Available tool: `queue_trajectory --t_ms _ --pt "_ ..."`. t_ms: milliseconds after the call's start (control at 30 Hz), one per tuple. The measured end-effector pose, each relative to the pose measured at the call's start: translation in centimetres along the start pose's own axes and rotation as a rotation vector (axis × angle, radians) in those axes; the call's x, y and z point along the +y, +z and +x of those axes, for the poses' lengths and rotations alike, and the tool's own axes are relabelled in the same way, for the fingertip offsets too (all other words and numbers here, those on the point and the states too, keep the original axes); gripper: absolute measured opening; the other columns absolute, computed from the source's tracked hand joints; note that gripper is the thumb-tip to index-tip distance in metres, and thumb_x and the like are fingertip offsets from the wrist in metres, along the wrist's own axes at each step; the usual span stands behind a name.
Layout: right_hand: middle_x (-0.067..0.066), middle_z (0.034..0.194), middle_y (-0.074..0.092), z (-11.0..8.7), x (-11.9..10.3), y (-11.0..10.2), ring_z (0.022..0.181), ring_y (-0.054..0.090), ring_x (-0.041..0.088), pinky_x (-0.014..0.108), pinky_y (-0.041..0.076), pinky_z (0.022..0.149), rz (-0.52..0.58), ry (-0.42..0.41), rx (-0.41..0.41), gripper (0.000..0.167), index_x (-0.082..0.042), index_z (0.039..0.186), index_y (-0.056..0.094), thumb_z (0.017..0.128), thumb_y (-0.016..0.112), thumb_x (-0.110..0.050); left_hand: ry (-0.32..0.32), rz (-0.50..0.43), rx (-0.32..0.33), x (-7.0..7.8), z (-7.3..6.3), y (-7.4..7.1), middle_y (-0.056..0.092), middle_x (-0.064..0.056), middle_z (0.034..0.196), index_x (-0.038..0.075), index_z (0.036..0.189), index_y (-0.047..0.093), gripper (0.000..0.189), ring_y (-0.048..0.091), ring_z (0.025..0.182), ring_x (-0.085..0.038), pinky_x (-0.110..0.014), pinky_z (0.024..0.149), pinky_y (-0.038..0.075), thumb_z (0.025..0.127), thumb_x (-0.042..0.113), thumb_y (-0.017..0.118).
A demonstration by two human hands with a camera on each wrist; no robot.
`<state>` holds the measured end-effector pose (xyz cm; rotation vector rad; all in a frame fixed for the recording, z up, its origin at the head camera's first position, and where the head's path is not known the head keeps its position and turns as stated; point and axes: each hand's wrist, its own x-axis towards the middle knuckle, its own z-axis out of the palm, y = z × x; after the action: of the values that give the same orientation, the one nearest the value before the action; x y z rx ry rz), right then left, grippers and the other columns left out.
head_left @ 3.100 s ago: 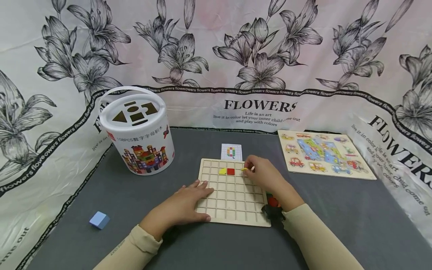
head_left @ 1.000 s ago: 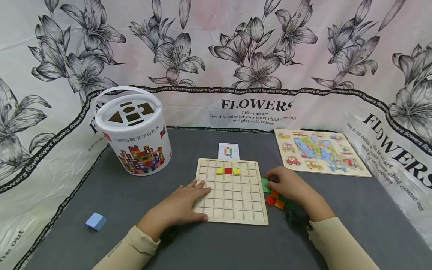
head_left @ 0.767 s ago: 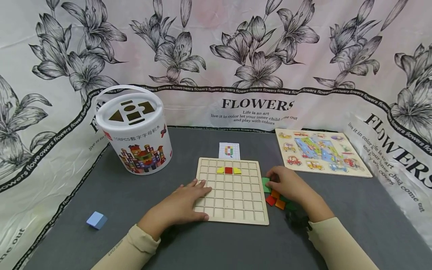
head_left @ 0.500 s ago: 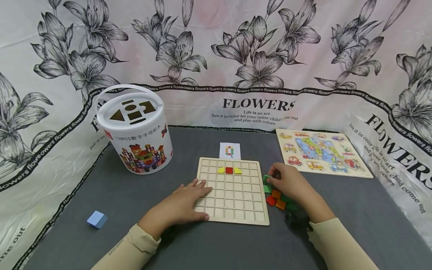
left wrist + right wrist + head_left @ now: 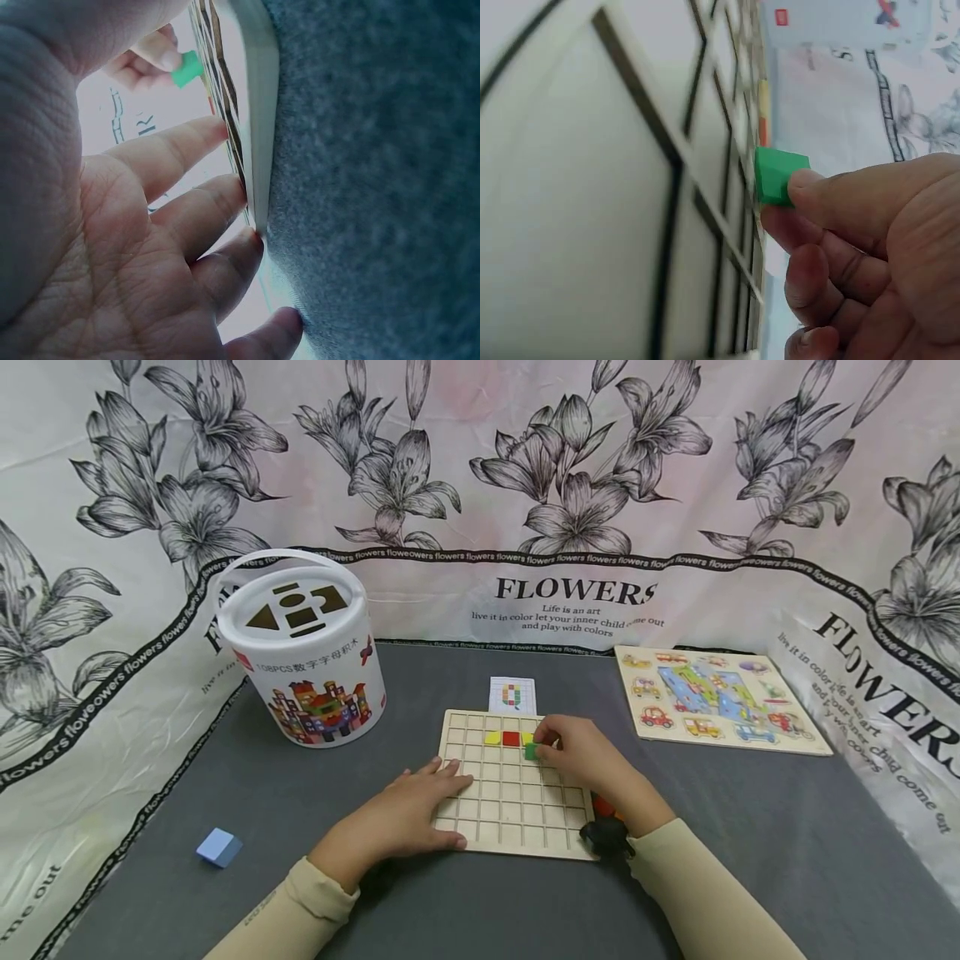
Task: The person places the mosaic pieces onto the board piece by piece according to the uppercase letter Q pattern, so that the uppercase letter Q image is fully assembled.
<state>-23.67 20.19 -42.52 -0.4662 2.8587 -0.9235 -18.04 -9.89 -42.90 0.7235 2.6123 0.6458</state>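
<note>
My right hand [image 5: 588, 758] pinches a green square tile [image 5: 778, 174] between thumb and forefinger, over the upper part of the wooden grid board [image 5: 498, 810]. In the head view the green tile sits just below a yellow tile partly covered by the fingers. A red tile [image 5: 511, 739] and another yellow tile [image 5: 492, 738] lie in the same row of the board. My left hand [image 5: 408, 810] rests with spread fingers on the board's left edge. Behind the board lies a small pattern card [image 5: 513, 696] with a coloured Q on it.
Red and orange tiles [image 5: 604, 807] lie right of the board, mostly hidden by the right wrist. A white block bucket [image 5: 318, 693] stands at the back left. A blue block [image 5: 219, 847] lies at the left, and a picture puzzle board [image 5: 720, 731] at the back right.
A second yellow tile was set right of the red one. My right hand then picked a green tile from the pile and carried it left over the board. My left hand stayed put.
</note>
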Motion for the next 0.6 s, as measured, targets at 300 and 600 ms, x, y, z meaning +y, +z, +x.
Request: queue_trajectory --t_ms 300,600 --pt "0.001 0.1 0.073 0.49 -0.14 0.59 0.086 0.061 0.018 0.037 0.053 0.078 -0.042 0.011 -0.018 0.004 -0.014 0.104 0.078 0.103 0.075 -0.016 0.004 0.006 0.001 0.04 0.19 0.03 0.034 -0.008 0.178 0.021 0.164 0.053 0.082 0.023 0.169 -0.034 -0.067 0.133 0.021 0.093 0.043 0.088" --pt "0.006 0.107 0.071 0.4 -0.37 0.85 0.092 0.061 0.022 0.04 0.054 0.081 -0.071 0.008 0.015 0.009 -0.012 0.109 0.079 0.102 0.077 -0.016 -0.001 0.001 0.002 -0.17 0.14 0.04 0.035 -0.008 0.178 0.021 0.164 0.053 0.083 0.023 0.169 -0.034 -0.067 0.133 0.021 0.092 0.043 0.088"
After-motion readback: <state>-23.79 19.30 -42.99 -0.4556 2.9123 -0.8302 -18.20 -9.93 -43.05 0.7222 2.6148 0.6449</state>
